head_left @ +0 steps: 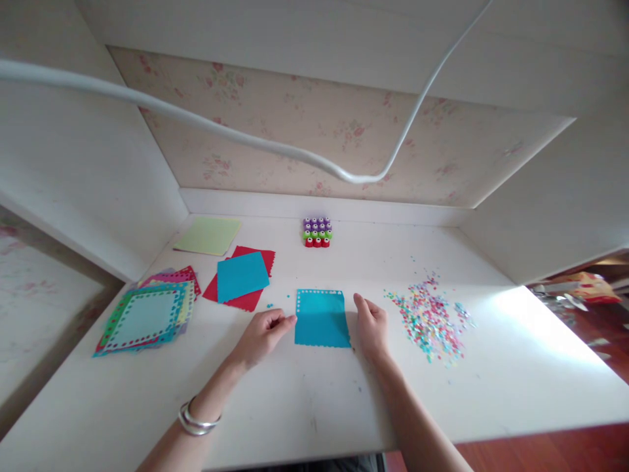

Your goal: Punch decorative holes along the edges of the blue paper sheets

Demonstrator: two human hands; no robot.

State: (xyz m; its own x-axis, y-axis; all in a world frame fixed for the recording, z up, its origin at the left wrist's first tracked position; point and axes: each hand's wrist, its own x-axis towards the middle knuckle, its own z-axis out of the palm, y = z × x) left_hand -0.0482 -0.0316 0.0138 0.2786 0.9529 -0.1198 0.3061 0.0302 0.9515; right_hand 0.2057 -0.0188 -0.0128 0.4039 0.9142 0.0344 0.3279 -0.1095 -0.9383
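A blue sheet of paper [322,321] lies flat on the white table between my hands. Small punched holes line its top edge and the upper part of its left edge; the right and bottom edges look scalloped. My left hand [265,335] has its fingers curled, with thumb and forefinger pinched at the sheet's left edge. Just beyond the right edge, my right hand [372,324] is closed with the thumb uppermost. Whatever it may hold is hidden inside the fingers. A silver bracelet [196,419] circles my left wrist.
Small purple, green and red craft punches [317,232] stand in rows at the back. Paper confetti [435,321] is scattered at the right. Leftward lie a punched paper stack [145,314], blue and red sheets [243,276] and pale green paper [209,236]. A white cable [275,145] hangs in front.
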